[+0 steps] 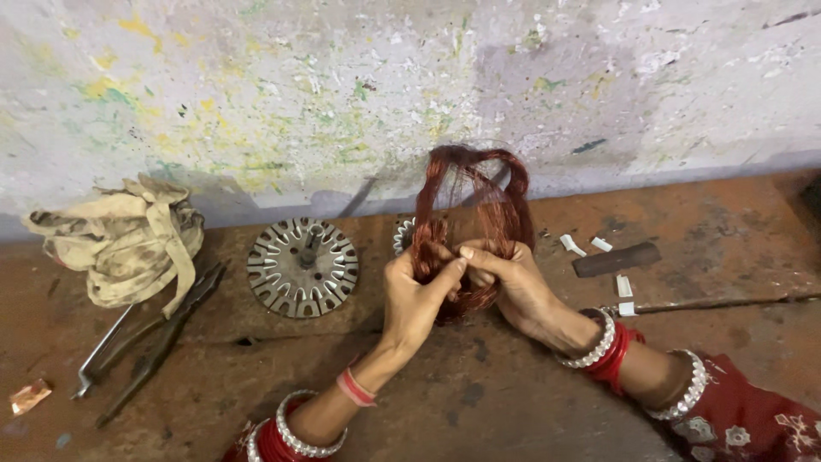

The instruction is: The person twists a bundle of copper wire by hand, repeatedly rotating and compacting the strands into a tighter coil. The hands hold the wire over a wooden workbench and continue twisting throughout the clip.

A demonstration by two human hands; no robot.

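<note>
The left hand (416,295) and the right hand (510,287) both pinch a bundle of reddish copper winding wire (475,205); its loops stand up above the fingers, before the paint-spotted wall (342,85); behind it a second slotted part is mostly hidden; a round slotted stator core (302,266) lies just left on the workbench (479,393); pliers (162,338) and a dirty rag (128,239) lie further left.

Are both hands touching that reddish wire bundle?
Touching. The head view shows the left hand and right hand pinching into the copper wire coil.
</note>
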